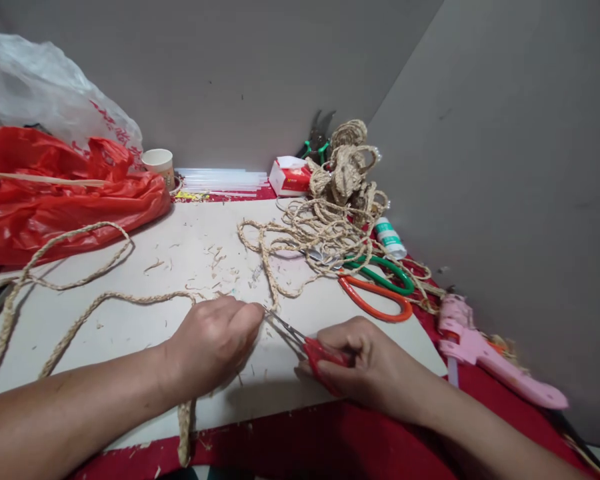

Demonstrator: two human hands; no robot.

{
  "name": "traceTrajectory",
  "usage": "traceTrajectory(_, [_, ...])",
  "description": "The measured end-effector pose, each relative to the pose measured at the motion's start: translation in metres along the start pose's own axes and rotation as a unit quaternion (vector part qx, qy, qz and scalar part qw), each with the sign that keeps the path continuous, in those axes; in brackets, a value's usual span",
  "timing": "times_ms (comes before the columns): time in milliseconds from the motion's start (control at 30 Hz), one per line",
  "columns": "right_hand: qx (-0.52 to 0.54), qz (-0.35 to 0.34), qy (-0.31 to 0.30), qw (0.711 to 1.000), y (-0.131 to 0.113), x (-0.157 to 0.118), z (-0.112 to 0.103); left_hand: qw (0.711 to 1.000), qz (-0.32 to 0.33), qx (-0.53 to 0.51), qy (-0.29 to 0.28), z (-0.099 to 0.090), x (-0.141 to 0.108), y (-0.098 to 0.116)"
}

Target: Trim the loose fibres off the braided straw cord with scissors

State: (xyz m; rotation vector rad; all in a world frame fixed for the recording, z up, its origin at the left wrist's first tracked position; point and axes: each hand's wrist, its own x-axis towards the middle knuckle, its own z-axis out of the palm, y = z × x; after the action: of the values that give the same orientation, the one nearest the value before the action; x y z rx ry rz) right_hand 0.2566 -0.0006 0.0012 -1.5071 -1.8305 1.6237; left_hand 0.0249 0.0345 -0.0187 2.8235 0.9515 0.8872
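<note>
My left hand (220, 337) is closed around a braided straw rope (105, 297). One stretch of the rope runs off to the left, and a thick end hangs below the fist toward the near board edge. In my right hand (365, 363) is a small pair of scissors (325, 357) with red handles. Its narrow blades point up and left, their tips right by my left thumb; whether they touch the rope is hidden. Just beyond the blades lies a loose tangle of braided rope (325, 223).
Large scissors (380, 310) with orange and green handles lie at the right, near a pink glue gun (500, 370) and a white-green spool (390, 239). Behind are glue sticks (220, 180), a paper cup (159, 165), and pruning shears (320, 137). A red plastic bag (70, 200) covers the left. Fibre scraps litter the white board (220, 253).
</note>
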Motion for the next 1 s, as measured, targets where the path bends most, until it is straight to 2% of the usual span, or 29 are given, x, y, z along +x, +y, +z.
traceTrajectory(167, [-0.066,-0.017,0.013,0.998,0.003,-0.003,0.000,1.000,0.022,0.005,0.020,-0.001,0.001,0.001])
traceTrajectory(367, [-0.118,-0.013,0.017,0.993,0.004,-0.003,0.003,0.992,0.110,0.050,0.033,-0.006,0.005,0.005])
traceTrajectory(467, [-0.097,-0.015,0.018,0.995,0.004,-0.003,0.004,0.988,0.139,0.066,0.032,-0.007,0.005,0.006])
traceTrajectory(700, [0.033,-0.053,0.036,0.997,0.001,-0.004,0.005,0.978,0.184,0.088,0.042,-0.011,0.004,0.007])
traceTrajectory(867, [0.042,-0.074,0.033,0.996,0.004,0.000,0.005,0.977,0.177,0.110,0.035,-0.007,-0.001,0.004])
traceTrajectory(1000, [0.012,-0.109,0.071,0.991,0.002,0.004,0.007,0.978,0.168,0.124,0.031,-0.002,-0.003,0.002])
